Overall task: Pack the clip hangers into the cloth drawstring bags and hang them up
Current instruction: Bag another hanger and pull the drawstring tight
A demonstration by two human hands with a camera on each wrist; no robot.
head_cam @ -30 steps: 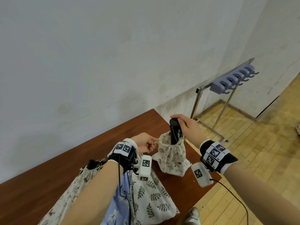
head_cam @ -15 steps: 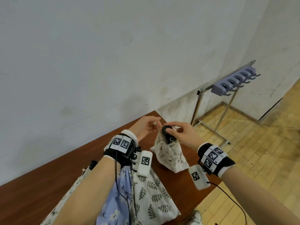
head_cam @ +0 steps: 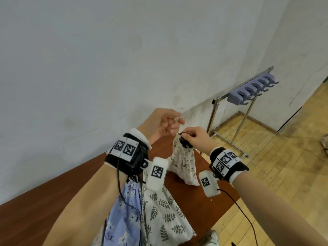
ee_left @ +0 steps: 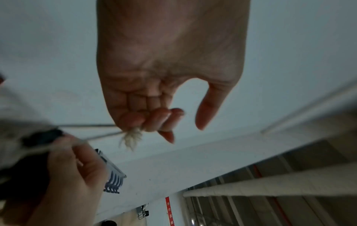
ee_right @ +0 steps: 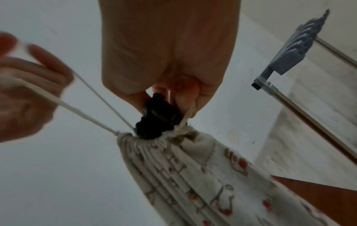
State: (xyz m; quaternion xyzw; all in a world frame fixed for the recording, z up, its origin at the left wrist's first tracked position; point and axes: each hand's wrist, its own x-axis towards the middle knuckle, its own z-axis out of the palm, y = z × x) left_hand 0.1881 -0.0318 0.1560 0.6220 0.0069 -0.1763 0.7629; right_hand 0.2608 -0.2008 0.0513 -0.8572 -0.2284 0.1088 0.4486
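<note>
Two hands work at the mouth of one small cloth bag (head_cam: pixel 184 162), raised above the far end of the brown table (head_cam: pixel 53 201). The left hand (head_cam: pixel 164 125) is lifted highest, its fingers curled tight around the frayed end of the cord (ee_left: pixel 133 137), and two strands run taut from it down to the gathered neck of the bag. The right hand (head_cam: pixel 197 139) sits just below, pinching the black clip hanger (ee_right: pixel 157 117) that pokes out of the cinched opening; a second cord strand passes under its thumb. The bag hangs slanted, its lower corner down at the table.

Nearer the body, a leaf-print bag (head_cam: pixel 165 215) and a blue flowered bag (head_cam: pixel 124 210) lie side by side on the table, partly under the left forearm. Off to the right stands a metal rack (head_cam: pixel 245 119) on the wood floor, carrying a row of purple hooks (head_cam: pixel 252 89).

Most of the hanger is buried in the cloth, so its shape is hard to make out, and both wrist views are blurred.
</note>
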